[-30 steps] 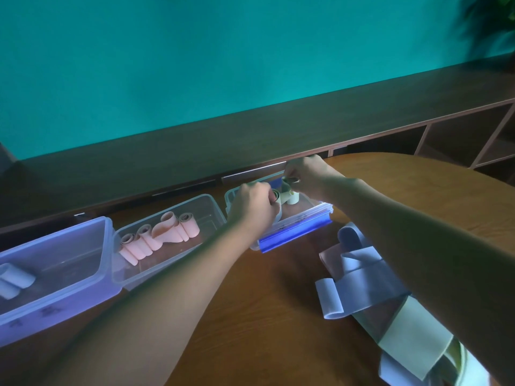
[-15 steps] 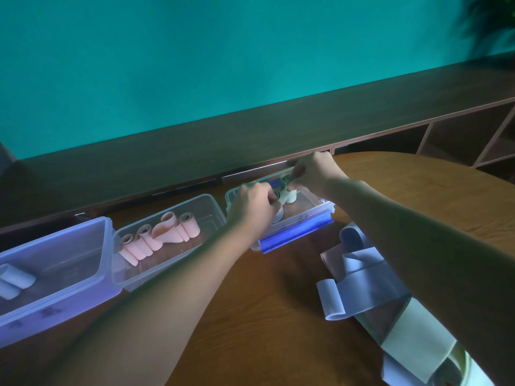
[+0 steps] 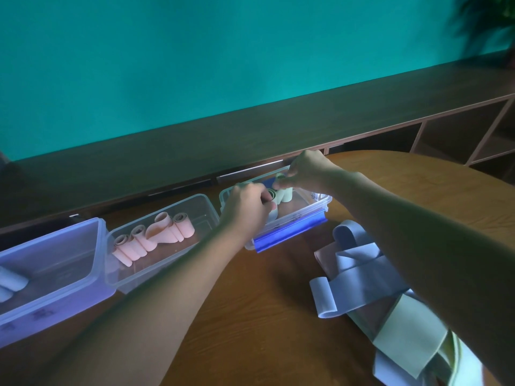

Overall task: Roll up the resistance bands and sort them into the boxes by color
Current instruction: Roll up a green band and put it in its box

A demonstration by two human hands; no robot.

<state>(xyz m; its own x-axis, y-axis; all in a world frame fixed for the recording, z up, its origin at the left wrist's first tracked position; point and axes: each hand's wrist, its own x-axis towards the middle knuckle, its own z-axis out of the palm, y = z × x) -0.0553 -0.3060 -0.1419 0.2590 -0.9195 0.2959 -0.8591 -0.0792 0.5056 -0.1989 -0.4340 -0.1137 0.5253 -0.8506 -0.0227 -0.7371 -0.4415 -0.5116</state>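
Three clear plastic boxes stand in a row at the table's far edge. Both my hands are inside the right box (image 3: 320,207), the one with a blue clip. My left hand (image 3: 246,208) is closed around a rolled pale green band (image 3: 271,196). My right hand (image 3: 305,172) pinches the top of another pale green roll (image 3: 285,194) standing beside it. The middle box (image 3: 164,263) holds several rolled pink bands (image 3: 156,238). The purple-tinted left box (image 3: 55,296) holds light blue rolls (image 3: 11,282). Unrolled blue bands (image 3: 359,277) and green bands (image 3: 401,332) lie piled at the right.
The brown wooden table (image 3: 264,316) curves away at the right. Behind the boxes runs a dark wooden sideboard (image 3: 250,135) with open shelves at the far right, against a teal wall.
My right hand has shifted slightly right and up over the green rolls in the right box. My left hand stays closed on its roll in about the same place.
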